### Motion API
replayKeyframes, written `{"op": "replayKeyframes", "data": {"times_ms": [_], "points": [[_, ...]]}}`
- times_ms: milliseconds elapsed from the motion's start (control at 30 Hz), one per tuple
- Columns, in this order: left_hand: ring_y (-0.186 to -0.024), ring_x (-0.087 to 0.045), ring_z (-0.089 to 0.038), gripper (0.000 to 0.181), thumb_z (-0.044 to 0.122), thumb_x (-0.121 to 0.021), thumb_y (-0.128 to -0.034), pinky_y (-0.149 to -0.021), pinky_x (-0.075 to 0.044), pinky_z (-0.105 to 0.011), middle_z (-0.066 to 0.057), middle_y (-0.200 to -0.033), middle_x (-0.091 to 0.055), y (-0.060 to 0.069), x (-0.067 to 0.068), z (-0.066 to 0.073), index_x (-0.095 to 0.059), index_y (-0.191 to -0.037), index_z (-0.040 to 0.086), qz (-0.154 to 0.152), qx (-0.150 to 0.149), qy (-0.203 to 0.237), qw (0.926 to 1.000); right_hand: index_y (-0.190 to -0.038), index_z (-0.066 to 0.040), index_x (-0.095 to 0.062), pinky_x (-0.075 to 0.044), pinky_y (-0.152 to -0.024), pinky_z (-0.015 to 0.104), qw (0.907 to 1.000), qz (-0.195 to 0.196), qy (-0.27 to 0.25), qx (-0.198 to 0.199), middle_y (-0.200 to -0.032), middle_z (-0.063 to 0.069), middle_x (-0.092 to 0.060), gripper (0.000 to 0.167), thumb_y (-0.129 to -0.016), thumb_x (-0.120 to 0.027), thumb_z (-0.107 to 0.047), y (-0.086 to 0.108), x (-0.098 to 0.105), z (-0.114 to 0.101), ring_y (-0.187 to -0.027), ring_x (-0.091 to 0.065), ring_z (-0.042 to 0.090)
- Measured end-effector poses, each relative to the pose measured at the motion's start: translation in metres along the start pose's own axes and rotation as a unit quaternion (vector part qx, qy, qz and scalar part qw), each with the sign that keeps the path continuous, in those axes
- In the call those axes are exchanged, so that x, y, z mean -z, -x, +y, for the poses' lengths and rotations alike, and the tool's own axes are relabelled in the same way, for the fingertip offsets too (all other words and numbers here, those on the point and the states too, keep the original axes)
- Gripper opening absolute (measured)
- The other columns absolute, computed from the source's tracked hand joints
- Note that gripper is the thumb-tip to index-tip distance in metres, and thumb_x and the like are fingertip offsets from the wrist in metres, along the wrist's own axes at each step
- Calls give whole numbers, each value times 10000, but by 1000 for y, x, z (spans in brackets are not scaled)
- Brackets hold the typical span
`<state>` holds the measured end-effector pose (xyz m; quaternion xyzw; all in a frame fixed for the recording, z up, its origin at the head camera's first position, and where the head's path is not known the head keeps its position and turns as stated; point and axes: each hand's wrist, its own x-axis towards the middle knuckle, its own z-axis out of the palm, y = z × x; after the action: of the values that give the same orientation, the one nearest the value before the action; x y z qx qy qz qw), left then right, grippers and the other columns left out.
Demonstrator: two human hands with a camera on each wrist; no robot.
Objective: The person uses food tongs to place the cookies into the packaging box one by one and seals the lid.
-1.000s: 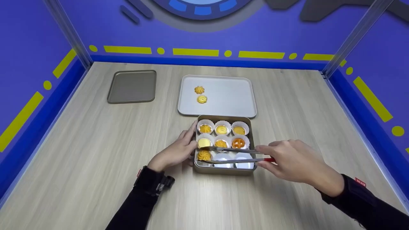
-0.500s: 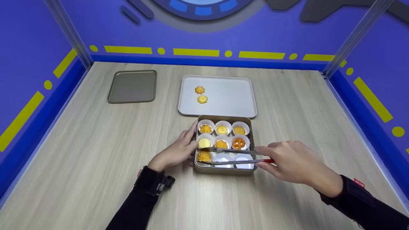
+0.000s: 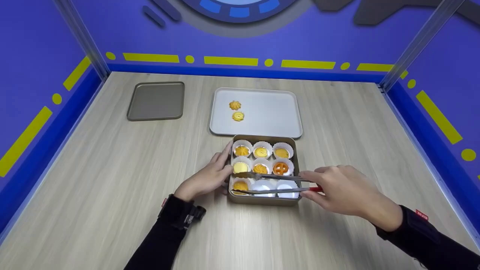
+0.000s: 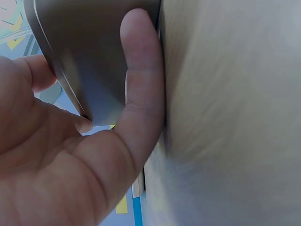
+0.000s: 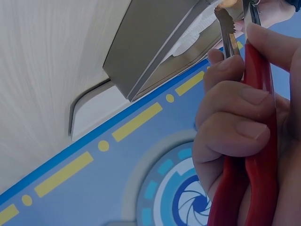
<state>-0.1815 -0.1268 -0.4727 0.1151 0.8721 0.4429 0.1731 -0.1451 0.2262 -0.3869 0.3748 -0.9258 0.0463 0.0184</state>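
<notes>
A metal tin (image 3: 262, 201) holds paper cups in rows, several with cookies. My right hand (image 3: 339, 191) grips red-handled tongs (image 3: 281, 190), whose arms stand apart over the front left cup with a swirled cookie (image 3: 240, 185). In the right wrist view my fingers wrap the red handles (image 5: 261, 155) of the tongs. The two front cups further right (image 3: 262, 187) hold no cookie. My left hand (image 3: 206, 178) rests against the tin's left side; in the left wrist view the fingers of that hand (image 4: 94, 150) lie relaxed along the tin's wall (image 4: 89, 52).
Behind the tin lies a white tray (image 3: 270, 112) with a star-shaped cookie (image 3: 235, 105) and a round one (image 3: 238, 116). A brown tray (image 3: 155, 101) sits at the back left. Blue walls (image 3: 240, 45) border the table on the back and sides.
The swirled cookie between the tongs now sits lower in the front left cup, whose paper rim shows around it. Both hands have barely moved.
</notes>
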Motion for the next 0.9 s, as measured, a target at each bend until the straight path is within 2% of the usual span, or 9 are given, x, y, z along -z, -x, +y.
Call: {"op": "replayKeyframes", "data": {"times_ms": [133,300,367,467,567,633,767,900], "points": [[-1414,-468,-375,802,315,-427,-1075,-1183,-416,-545,-178,-1667,-309,0,0,0,65,-1703,394,5,-27,-13,10000,-1219,-182,-779,-403,-510,212,9998,-125,-15,-129,-742,-124,-640,353,-950,-790,-410,-1,4,1,-596,-485,-17],[-1390,-489,-373,806,327,-432,-1072,-1163,-442,-529,-174,-1651,-326,0,1,0,67,-1701,399,-10,-44,20,10000,-1236,-181,-779,-380,-514,220,9988,-194,-95,-443,-719,-127,-575,364,-964,-777,-423,-6,18,7,-584,-444,13],[-1410,-476,-371,804,334,-432,-1077,-1182,-423,-531,-176,-1658,-320,1,1,0,72,-1701,396,-13,-59,-2,10000,-1249,-185,-778,-361,-512,232,9981,-64,-178,-582,-708,-114,-536,363,-969,-774,-415,-9,24,12,-582,-427,37],[-1412,-475,-380,801,323,-435,-1079,-1189,-414,-541,-183,-1653,-326,0,1,-1,59,-1707,376,2,-84,-13,10000,-1208,-175,-776,-338,-508,250,9964,351,-294,-716,-695,-86,-496,314,-977,-770,-388,-17,28,23,-584,-416,67],[-1414,-472,-386,794,322,-431,-1080,-1194,-408,-541,-189,-1654,-325,-1,1,-2,50,-1711,362,0,-87,-55,9999,-1116,-168,-755,-309,-504,269,9925,780,-352,-875,-680,-59,-465,246,-988,-758,-378,-33,23,35,-576,-405,99],[-1421,-468,-391,793,327,-433,-1080,-1197,-405,-546,-191,-1663,-318,-1,1,-3,46,-1712,357,13,-84,-76,9999,-1060,-159,-723,-291,-504,284,9901,909,-364,-1008,-672,-42,-455,227,-997,-743,-376,-47,18,42,-571,-404,121],[-1371,-510,-389,797,327,-443,-1082,-1161,-445,-530,-188,-1664,-319,-1,0,-2,51,-1706,383,24,-42,-39,10000,-996,-128,-688,-262,-517,313,9864,859,-389,-1349,-664,-8,-451,255,-1001,-726,-380,-79,6,52,-575,-408,164],[-1110,-626,-325,808,302,-453,-1072,-962,-568,-445,-175,-1633,-339,-2,-1,-2,36,-1710,384,5,4,149,9999,-931,-109,-663,-243,-519,323,9834,647,-483,-1623,-651,-1,-437,296,-1000,-708,-393,-107,-5,57,-574,-408,179]]}}
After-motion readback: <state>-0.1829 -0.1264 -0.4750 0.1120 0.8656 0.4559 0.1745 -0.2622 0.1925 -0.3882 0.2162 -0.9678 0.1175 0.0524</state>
